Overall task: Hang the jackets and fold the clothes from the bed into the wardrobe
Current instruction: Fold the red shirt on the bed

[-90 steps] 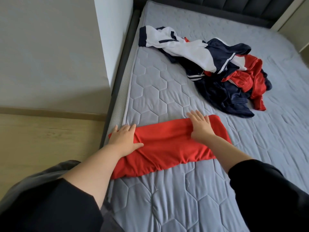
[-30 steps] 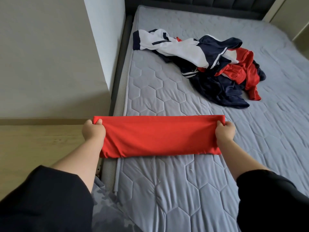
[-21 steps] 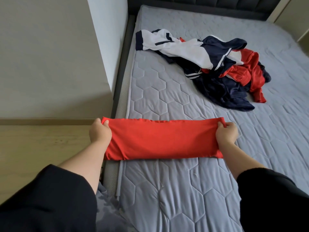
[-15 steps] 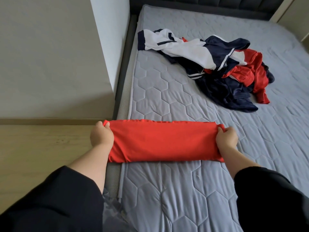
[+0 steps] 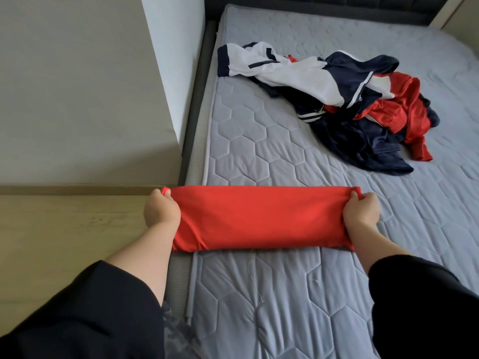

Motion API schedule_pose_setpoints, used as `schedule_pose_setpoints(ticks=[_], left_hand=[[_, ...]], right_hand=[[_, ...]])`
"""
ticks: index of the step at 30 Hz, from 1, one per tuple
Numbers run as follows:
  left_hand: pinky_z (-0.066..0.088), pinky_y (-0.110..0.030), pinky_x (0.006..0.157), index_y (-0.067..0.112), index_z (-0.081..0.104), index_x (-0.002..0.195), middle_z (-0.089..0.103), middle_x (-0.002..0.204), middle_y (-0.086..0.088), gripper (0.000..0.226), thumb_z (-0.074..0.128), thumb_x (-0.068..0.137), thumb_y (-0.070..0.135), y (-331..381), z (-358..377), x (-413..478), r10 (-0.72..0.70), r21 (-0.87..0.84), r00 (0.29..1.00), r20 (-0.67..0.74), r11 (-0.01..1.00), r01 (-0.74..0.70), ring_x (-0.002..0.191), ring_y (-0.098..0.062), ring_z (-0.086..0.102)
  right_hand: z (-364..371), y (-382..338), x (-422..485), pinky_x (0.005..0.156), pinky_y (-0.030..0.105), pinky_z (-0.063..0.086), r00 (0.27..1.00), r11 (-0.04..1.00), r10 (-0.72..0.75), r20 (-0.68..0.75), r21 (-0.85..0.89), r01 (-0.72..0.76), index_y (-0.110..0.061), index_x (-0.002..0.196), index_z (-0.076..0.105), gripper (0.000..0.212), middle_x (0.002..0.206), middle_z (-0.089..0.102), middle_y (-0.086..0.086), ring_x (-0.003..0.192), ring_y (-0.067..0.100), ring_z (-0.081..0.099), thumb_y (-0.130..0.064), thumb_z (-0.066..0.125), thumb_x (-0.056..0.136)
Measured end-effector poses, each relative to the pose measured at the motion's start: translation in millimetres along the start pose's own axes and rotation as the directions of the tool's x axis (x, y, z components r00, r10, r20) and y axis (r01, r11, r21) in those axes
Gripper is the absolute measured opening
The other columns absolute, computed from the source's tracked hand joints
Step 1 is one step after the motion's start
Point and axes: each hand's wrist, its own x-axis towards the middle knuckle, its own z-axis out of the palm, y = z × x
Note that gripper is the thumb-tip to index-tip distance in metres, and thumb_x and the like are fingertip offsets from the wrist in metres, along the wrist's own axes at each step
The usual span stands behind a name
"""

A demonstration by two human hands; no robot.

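A red garment (image 5: pixel 259 218), folded into a long band, is stretched flat across the near left part of the bed (image 5: pixel 285 294). My left hand (image 5: pixel 161 211) grips its left end, which reaches past the mattress edge. My right hand (image 5: pixel 361 212) grips its right end. Farther back on the bed lies a heap of clothes: a white and navy jacket (image 5: pixel 293 73), a dark navy garment (image 5: pixel 357 149) and a red jacket (image 5: pixel 399 112).
A pale wall corner (image 5: pixel 168 73) juts out beside the bed's left side, with a dark bed frame (image 5: pixel 194 120) along it. Light wooden floor (image 5: pixel 64 242) lies to the left. A dark padded headboard (image 5: pixel 337 6) closes the far end.
Three seconds ago both hands pressed flat on the red garment; since then they have gripped its ends and pulled it taut. Over the last second it has sunk slightly toward the mattress.
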Motion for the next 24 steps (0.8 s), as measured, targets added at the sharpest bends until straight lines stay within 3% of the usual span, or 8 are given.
schedule_pose_setpoints(ticks=[4,7,10,12,15,19,22,24], left_hand=[[0.041,-0.041,0.078,0.004,0.053,0.104,0.061,0.108,-0.024,0.019,0.044,0.098,0.020,4.0,4.3,-6.2,0.040,0.120,0.995,0.090,0.991,-0.051,0.102,-0.042,0.056],[0.040,-0.044,0.085,0.007,0.054,0.121,0.057,0.117,-0.020,0.034,0.050,0.088,0.001,21.8,1.4,-10.9,0.316,0.149,0.944,-0.093,0.942,-0.300,0.108,-0.039,0.051],[0.046,-0.047,0.086,0.004,0.058,0.120,0.059,0.112,-0.020,0.044,0.061,0.077,-0.002,51.2,5.2,-34.0,0.880,0.234,0.474,-0.040,0.470,-0.851,0.105,-0.039,0.056],[0.041,-0.049,0.099,0.009,0.050,0.133,0.054,0.129,-0.016,0.047,0.055,0.088,0.021,59.1,20.9,-64.9,0.919,0.164,0.254,0.301,0.213,-0.963,0.123,-0.034,0.049],[0.003,-0.047,0.118,0.025,0.013,0.152,0.013,0.160,-0.003,0.063,0.028,0.098,0.052,45.8,48.7,-95.3,0.643,0.274,0.395,0.656,0.285,-0.919,0.147,-0.021,0.003],[-0.006,-0.047,0.116,0.030,0.004,0.152,0.001,0.161,-0.001,0.063,0.022,0.098,0.054,39.3,57.5,-95.5,0.642,0.337,0.437,0.630,0.281,-0.899,0.147,-0.022,-0.007],[-0.008,-0.047,0.115,0.032,0.003,0.152,0.000,0.161,0.001,0.062,0.020,0.097,0.055,40.4,61.9,-93.5,0.630,0.360,0.449,0.634,0.274,-0.892,0.147,-0.021,-0.008],[-0.007,-0.046,0.116,0.033,0.003,0.152,0.001,0.161,0.002,0.061,0.020,0.097,0.054,36.2,63.6,-92.1,0.642,0.342,0.439,0.629,0.279,-0.897,0.147,-0.020,-0.007]], right_hand=[[1.5,6.4,-6.5,0.079,0.039,0.040,0.993,0.977,-0.079,0.084,-0.191,0.094,-0.003,0.110,0.052,0.033,0.111,0.061,0.022,0.104,0.041,0.057,-0.033,0.045,0.098],[0.0,4.7,-7.4,0.077,0.039,0.039,0.991,0.970,-0.092,0.096,-0.214,0.111,-0.002,0.108,0.053,0.032,0.110,0.062,0.023,0.103,0.041,0.057,-0.032,0.045,0.097],[0.1,3.3,-9.2,0.072,0.036,0.035,0.991,0.967,-0.113,0.069,-0.222,0.125,-0.004,0.103,0.053,0.030,0.105,0.063,0.021,0.098,0.039,0.058,-0.033,0.044,0.098],[0.0,3.9,-11.4,0.071,0.036,0.034,0.992,0.967,-0.115,0.050,-0.223,0.123,-0.005,0.101,0.052,0.030,0.104,0.063,0.021,0.097,0.039,0.058,-0.033,0.044,0.098],[-2.2,-0.5,-15.0,0.081,0.039,0.037,0.997,0.982,-0.081,-0.010,-0.170,0.078,-0.004,0.108,0.052,0.031,0.114,0.060,0.021,0.109,0.039,0.053,-0.032,0.043,0.098],[-7.3,-22.8,-35.7,0.110,0.046,0.022,0.917,0.925,-0.373,-0.142,-0.134,0.355,-0.004,0.127,0.048,0.036,0.135,0.047,0.018,0.130,0.035,0.036,-0.015,0.046,0.093],[6.8,-37.8,-85.3,0.110,0.050,0.027,0.632,0.622,-0.774,0.034,-0.147,0.769,0.001,0.123,0.056,0.038,0.134,0.051,0.022,0.131,0.039,0.041,-0.009,0.051,0.087],[24.4,-35.0,-113.4,0.111,0.053,0.023,0.459,0.435,-0.830,0.317,-0.147,0.888,-0.005,0.128,0.056,0.043,0.140,0.049,0.017,0.137,0.034,0.037,-0.025,0.047,0.091]])
